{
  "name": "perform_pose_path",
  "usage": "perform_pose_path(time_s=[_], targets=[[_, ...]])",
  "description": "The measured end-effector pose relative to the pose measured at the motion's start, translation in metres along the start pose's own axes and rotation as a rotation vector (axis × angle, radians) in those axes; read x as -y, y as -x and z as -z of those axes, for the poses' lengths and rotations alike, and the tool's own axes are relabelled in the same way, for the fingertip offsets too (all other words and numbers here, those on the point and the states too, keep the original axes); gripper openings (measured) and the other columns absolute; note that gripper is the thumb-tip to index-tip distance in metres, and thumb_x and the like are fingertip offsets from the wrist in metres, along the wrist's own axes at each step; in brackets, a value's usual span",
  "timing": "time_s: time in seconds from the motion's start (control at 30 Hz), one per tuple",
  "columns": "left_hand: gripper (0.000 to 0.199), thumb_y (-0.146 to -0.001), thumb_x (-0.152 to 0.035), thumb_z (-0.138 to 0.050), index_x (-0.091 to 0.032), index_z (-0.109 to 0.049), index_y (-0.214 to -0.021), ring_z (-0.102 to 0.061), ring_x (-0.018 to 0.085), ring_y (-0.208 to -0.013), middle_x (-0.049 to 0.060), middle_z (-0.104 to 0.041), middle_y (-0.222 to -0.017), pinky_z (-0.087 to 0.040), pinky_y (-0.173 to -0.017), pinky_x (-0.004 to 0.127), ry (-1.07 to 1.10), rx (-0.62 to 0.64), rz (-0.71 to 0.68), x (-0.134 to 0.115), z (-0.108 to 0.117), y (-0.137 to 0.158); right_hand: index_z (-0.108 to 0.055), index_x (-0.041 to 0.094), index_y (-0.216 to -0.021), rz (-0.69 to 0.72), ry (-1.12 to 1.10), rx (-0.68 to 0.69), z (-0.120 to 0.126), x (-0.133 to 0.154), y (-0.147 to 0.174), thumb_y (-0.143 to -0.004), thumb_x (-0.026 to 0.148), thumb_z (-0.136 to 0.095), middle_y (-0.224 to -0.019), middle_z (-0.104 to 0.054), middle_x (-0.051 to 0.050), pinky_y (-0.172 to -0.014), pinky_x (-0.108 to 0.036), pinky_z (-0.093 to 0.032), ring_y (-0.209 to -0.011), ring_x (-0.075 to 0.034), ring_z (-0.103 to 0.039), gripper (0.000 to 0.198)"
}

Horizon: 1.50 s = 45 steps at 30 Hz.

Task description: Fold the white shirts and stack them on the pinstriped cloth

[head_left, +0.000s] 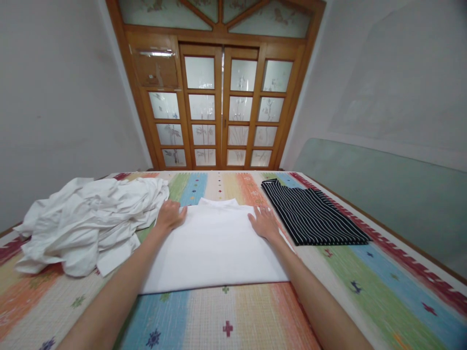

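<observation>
A white collared shirt (pixel 219 248) lies folded into a flat, wide shape in front of me, its collar at the far edge. At its far left corner my left hand (pixel 170 216) is closed on the cloth, fingers curled over the edge and partly hidden. My right hand (pixel 264 223) rests on the far right corner, palm down, with the fingers spread over the fabric. Left of the shirt sits a loose heap of crumpled white clothes (pixel 91 218). A folded black garment with white stripes (pixel 314 214) lies flat to the right.
Under everything is a multicoloured striped, patterned cover (pixel 228 316). A pale green panel (pixel 383 189) runs along the right side. Wooden doors with glass panes (pixel 221 107) stand beyond the far edge, between pale walls.
</observation>
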State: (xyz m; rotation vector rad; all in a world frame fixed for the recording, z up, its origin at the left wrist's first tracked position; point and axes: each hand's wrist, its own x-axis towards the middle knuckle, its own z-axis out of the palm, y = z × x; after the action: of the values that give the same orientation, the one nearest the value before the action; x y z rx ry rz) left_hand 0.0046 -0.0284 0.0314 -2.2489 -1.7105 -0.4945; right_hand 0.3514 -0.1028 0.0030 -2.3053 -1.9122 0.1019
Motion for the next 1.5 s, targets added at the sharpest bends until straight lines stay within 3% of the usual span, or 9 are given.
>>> perform_pose_path(time_s=[0.13,0.27,0.57,0.9,1.13,1.33,1.5], targets=[[0.053,-0.094,-0.045,-0.028,-0.014,-0.068,-0.079,-0.063,0.03,-0.088,0.018,-0.068,-0.083,-0.044,-0.085,0.041,-0.05,-0.058,0.046,0.001,0.006,-0.005,-0.025,0.008,-0.153,-0.003,-0.017,-0.004,0.002,0.001,0.002,-0.099,0.048,-0.023,-0.16,-0.021,-0.016,-0.118,-0.044,-0.005,-0.148,-0.029,-0.013,0.068],[0.051,-0.095,-0.048,-0.028,-0.014,-0.065,-0.084,-0.061,0.03,-0.09,0.018,-0.066,-0.085,-0.041,-0.085,0.041,-0.063,-0.101,0.006,0.003,0.006,-0.012,-0.025,0.009,-0.153,-0.007,-0.016,-0.01,0.003,0.002,0.003,-0.099,0.047,-0.023,-0.16,-0.02,-0.016,-0.118,-0.043,-0.005,-0.148,-0.03,-0.012,0.067],[0.041,-0.091,-0.049,-0.04,-0.017,-0.064,-0.083,-0.057,0.033,-0.103,0.016,-0.067,-0.099,-0.04,-0.085,0.043,-0.053,-0.031,0.068,0.011,-0.012,-0.003,-0.027,0.008,-0.153,-0.002,-0.009,-0.016,0.003,0.002,0.003,-0.099,0.046,-0.025,-0.159,-0.024,-0.017,-0.118,-0.044,-0.006,-0.148,-0.03,-0.014,0.066],[0.03,-0.095,-0.035,-0.04,-0.017,-0.064,-0.091,-0.059,0.028,-0.099,0.011,-0.07,-0.096,-0.039,-0.086,0.042,0.033,-0.058,0.09,0.013,-0.004,0.005,-0.026,0.01,-0.153,-0.026,0.008,0.013,0.001,-0.001,-0.002,-0.099,0.046,-0.023,-0.16,-0.022,-0.015,-0.118,-0.042,-0.006,-0.148,-0.027,-0.013,0.065],[0.024,-0.091,-0.029,-0.049,-0.016,-0.062,-0.107,-0.053,0.03,-0.107,0.013,-0.066,-0.108,-0.04,-0.089,0.041,-0.036,-0.078,0.05,0.01,-0.005,0.008,-0.026,0.0,-0.151,-0.104,0.017,0.003,-0.002,-0.002,-0.011,-0.1,0.04,-0.017,-0.159,-0.02,-0.019,-0.118,-0.041,-0.009,-0.148,-0.025,-0.013,0.066],[0.026,-0.092,-0.026,-0.044,-0.012,-0.065,-0.099,-0.052,0.031,-0.109,0.017,-0.064,-0.11,-0.042,-0.089,0.04,-0.089,-0.047,0.013,0.009,0.0,0.017,-0.028,0.001,-0.15,-0.164,0.013,-0.02,0.0,0.0,-0.015,-0.1,0.037,-0.017,-0.158,-0.023,-0.018,-0.117,-0.046,-0.011,-0.148,-0.026,-0.015,0.063],[0.032,-0.092,-0.019,-0.036,-0.01,-0.065,-0.102,-0.055,0.031,-0.109,0.02,-0.064,-0.112,-0.044,-0.088,0.042,-0.104,0.007,0.087,0.004,0.009,0.023,-0.034,-0.004,-0.147,-0.157,0.033,-0.143,0.007,0.013,-0.003,-0.098,0.031,-0.025,-0.157,-0.024,-0.023,-0.118,-0.049,-0.005,-0.147,-0.032,-0.014,0.06]])
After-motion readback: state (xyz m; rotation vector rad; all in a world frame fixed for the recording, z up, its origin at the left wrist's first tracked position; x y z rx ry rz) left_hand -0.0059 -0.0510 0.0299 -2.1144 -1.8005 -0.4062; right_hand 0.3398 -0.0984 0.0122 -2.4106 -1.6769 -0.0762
